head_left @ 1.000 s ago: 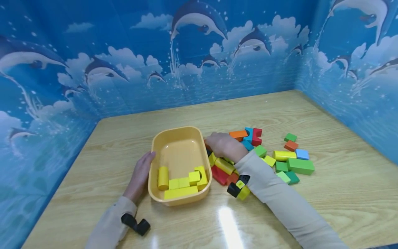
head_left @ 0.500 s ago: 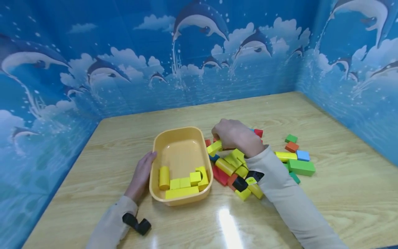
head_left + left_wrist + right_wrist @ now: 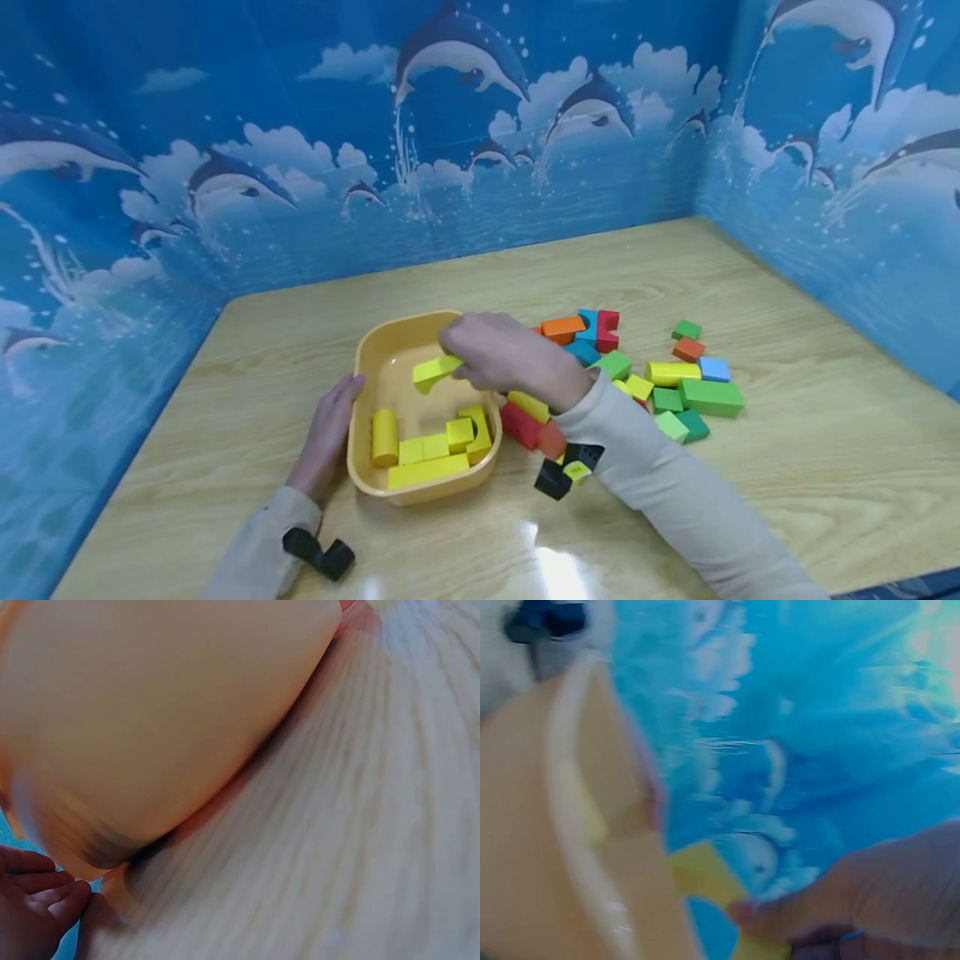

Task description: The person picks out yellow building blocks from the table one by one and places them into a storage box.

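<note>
A yellow arch block (image 3: 437, 372) with a curved cut-out is pinched between the thumb and fingers of my right hand (image 3: 506, 354). That hand is above the right part of a light orange plastic bin (image 3: 360, 467). In the right wrist view, the arch block (image 3: 709, 874) stands out beside the bin's blurred rim. My left hand (image 3: 327, 429) rests against the bin's left outer side, its fingers extended. Inside the bin lie a yellow cylinder (image 3: 385, 437), a long yellow block (image 3: 427, 472), small yellow cubes (image 3: 460, 434) and another yellow arch (image 3: 480, 433).
Right of the bin, a heap of coloured blocks is partly hidden by my right arm, with a red block (image 3: 521, 425) at its near side. Farther right lie a green block (image 3: 711, 398), a yellow cylinder (image 3: 672, 373) and a blue block (image 3: 714, 369). A dolphin-print curtain (image 3: 300, 225) backs the table.
My right hand has lifted the yellow arch block from the heap and carried it left over the bin. The left hand stays at the bin's side. The head view has shifted slightly.
</note>
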Motion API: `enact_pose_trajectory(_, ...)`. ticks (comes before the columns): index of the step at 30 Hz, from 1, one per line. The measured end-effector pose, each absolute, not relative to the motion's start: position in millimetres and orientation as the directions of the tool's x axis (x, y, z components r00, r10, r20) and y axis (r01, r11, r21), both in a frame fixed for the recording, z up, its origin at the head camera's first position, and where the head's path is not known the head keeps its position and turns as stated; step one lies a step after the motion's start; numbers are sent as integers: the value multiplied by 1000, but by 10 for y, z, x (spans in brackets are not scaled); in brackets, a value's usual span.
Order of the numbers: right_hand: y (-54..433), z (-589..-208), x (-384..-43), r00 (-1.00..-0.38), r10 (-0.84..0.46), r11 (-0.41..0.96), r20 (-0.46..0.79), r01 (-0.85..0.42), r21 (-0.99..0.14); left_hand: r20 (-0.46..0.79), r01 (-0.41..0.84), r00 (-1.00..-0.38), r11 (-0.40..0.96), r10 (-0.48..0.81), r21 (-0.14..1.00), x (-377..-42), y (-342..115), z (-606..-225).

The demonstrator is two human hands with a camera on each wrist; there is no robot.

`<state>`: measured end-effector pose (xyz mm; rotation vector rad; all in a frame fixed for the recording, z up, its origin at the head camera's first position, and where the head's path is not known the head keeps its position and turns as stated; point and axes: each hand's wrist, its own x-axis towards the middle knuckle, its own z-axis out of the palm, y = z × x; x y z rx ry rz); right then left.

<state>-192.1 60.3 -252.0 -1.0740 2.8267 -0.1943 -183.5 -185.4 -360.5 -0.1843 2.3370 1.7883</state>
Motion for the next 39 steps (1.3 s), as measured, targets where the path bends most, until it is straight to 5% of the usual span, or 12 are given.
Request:
enact_pose_trajectory(6,347,-2855,-1983,-688,-723,684,-61,-701,-201,-206,-198,-979,272,-2,942,-1829,-1861,-3618)
enact_pose_trajectory(13,279,-3020,-2018,-698,-708,696,-106,-663,-275,-187,-179,-982,254,8,950,-1840,-1851,-3609)
enact_pose_trajectory(34,276,-3075,-1987,-671,-679,733,-298,-607,-306,-200,-190,-980,247,14,950,-1832,-1857,-3613)
enact_pose_trajectory(39,380,-2973,-2044,-684,-693,715,-227,-612,-337,-201,-193,-979,253,7,948,-1839,-1852,-3616)
